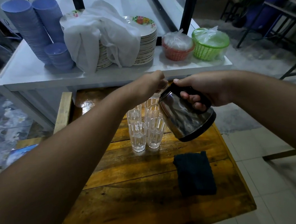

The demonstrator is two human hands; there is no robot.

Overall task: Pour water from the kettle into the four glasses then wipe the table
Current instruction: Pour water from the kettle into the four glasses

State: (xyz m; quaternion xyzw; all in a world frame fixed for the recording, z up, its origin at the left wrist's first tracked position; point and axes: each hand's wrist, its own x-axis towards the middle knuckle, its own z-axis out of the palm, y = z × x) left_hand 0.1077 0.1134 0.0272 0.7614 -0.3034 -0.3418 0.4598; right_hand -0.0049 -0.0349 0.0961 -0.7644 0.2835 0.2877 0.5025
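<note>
My right hand (207, 90) grips the black handle of a steel kettle (184, 119), which is tilted to the left with its spout over the far right glass (151, 108). My left hand (149, 85) rests closed on the kettle's lid at the top. Several clear glasses stand in a tight cluster on the wooden table (131, 191): near left glass (138, 137), near right glass (155, 134), far left glass (134, 113). A dark folded cloth (194, 173) lies on the table, nearer to me and to the right of the glasses.
Beyond the table stands a white counter (28, 71) with stacked blue cups (31, 32), stacked floral plates (147, 40) under a white cloth (101, 38), a red basket (176, 46) and a green basket (209, 44). Wet patches shine on the table's far end. Tiled floor lies to the right.
</note>
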